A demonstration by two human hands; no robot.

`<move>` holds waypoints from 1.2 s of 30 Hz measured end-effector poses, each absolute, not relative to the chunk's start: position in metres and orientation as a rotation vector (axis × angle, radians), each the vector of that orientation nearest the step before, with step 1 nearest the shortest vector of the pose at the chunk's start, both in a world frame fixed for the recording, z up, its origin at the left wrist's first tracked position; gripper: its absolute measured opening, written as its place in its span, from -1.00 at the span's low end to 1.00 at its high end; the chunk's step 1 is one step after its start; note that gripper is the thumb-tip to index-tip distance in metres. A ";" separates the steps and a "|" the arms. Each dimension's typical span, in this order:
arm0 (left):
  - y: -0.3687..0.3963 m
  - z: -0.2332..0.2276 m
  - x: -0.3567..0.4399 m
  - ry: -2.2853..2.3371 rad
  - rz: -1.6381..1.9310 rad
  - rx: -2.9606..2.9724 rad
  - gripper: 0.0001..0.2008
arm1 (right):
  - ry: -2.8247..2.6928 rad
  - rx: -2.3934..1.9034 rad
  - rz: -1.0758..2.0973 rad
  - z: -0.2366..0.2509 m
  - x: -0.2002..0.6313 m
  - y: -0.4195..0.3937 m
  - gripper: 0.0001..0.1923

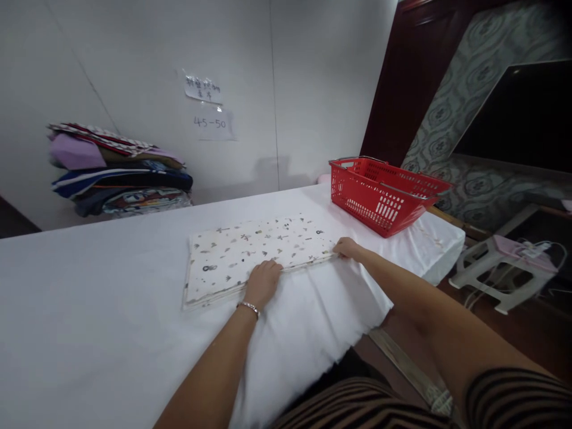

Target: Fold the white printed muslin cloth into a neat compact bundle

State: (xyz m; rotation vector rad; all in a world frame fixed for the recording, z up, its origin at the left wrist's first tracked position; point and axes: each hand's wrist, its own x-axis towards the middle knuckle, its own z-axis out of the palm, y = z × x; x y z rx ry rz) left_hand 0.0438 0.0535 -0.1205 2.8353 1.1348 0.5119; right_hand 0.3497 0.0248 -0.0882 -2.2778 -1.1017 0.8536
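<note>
A folded white cloth (pixel 250 250) with small printed figures lies flat in several layers on the white-covered table. At the middle of its front edge is my left hand (pixel 263 281), a bracelet on the wrist, fingers closed over the layers. My right hand (pixel 348 248) pinches the cloth's front right corner. The undersides of both hands are hidden, so the thumbs do not show clearly.
A red plastic basket (pixel 384 196) with metal handles stands at the table's right end. Folded fabrics (pixel 120 173) are piled at the back left. Paper signs (pixel 203 89) hang on the wall. A stool (pixel 509 262) stands to the right, beyond the white tablecloth (pixel 111 298).
</note>
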 end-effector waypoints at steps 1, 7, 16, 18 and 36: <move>0.053 -0.120 0.044 1.135 0.510 2.830 -0.78 | -1.140 -2.293 0.809 -0.093 0.350 0.023 -0.95; 0.053 -0.119 0.044 1.113 0.508 2.812 -0.79 | -1.420 -2.256 0.424 -0.102 0.354 0.011 -0.81; 0.054 -0.123 0.042 1.095 0.578 2.796 -0.80 | -2.160 -1.530 -0.175 -0.118 0.341 -0.006 -0.83; 0.054 -0.124 0.042 1.092 0.592 2.790 -0.80 | -2.193 -1.538 -0.203 -0.118 0.337 -0.004 -0.83; 0.055 -0.125 0.041 1.073 0.629 2.771 -0.80 | -2.247 -1.409 -0.218 -0.118 0.329 -0.002 -0.82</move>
